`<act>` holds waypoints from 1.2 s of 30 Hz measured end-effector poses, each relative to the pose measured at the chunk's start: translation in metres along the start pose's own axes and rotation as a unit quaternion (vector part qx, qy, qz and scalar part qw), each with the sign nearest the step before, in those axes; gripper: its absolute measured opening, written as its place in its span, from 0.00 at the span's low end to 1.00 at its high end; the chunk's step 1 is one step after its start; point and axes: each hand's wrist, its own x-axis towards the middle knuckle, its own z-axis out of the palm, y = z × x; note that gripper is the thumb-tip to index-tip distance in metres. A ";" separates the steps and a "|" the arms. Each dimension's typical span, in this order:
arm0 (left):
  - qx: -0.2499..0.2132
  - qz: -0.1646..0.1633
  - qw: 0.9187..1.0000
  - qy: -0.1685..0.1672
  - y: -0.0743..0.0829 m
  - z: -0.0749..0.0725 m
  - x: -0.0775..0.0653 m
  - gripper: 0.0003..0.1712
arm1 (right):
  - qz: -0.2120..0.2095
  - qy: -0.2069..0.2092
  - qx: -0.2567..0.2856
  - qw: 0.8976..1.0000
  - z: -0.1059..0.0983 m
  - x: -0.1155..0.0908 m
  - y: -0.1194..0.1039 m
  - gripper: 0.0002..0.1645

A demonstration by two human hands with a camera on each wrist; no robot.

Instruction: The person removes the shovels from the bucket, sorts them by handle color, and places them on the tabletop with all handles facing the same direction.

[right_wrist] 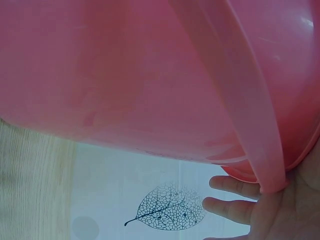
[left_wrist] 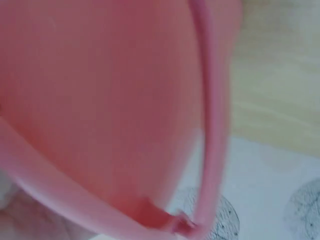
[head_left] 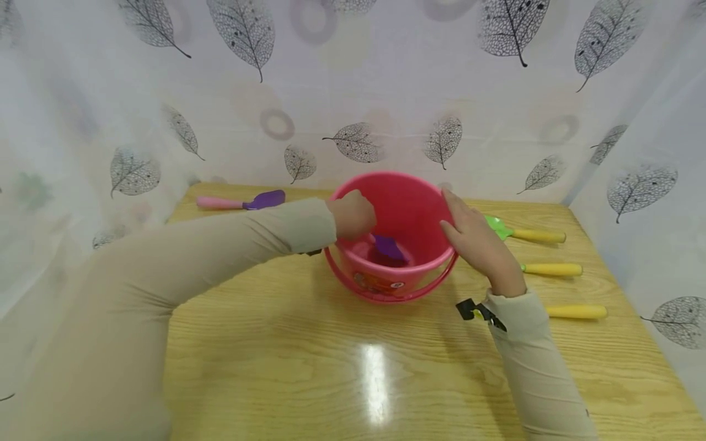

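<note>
A pink-red toy bucket [head_left: 380,282] stands upright on the wooden table, its handle lowered at the front. My left hand [head_left: 353,214] reaches over the bucket's left rim with curled fingers. From beneath it a toy shovel [head_left: 389,247] with a purple blade slants down inside the bucket; the hand grips its pink handle, mostly hidden. In the left wrist view the bucket's wall [left_wrist: 110,100] hides most of that hand. My right hand [head_left: 477,236] rests against the right rim, thumb at the edge. Its fingers [right_wrist: 232,210] stretch out straight in the right wrist view.
Another purple shovel with a pink handle [head_left: 220,203] lies at the table's back left. On the right lie a green tool with a yellow handle [head_left: 537,236] and two more yellow handles [head_left: 551,269], partly covered. Leaf-patterned curtain [head_left: 358,79] surrounds the back and sides.
</note>
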 end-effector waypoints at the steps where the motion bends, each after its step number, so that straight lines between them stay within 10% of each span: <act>1: 0.013 -0.002 1.000 0.009 -0.002 0.001 0.002 0.28 | 0.000 0.001 0.000 1.000 0.000 0.000 0.000 0.38; 12: 0.133 0.006 0.982 0.137 -0.015 0.016 0.017 0.24 | -0.009 0.008 0.003 1.000 0.000 0.000 0.001 0.38; 26: 0.204 0.050 0.961 0.180 -0.024 0.012 0.016 0.12 | -0.002 0.007 0.001 1.000 0.002 -0.001 0.000 0.38; 36: 0.167 0.030 0.957 0.237 -0.036 0.007 -0.003 0.13 | -0.006 0.010 -0.004 1.000 0.003 0.000 0.000 0.38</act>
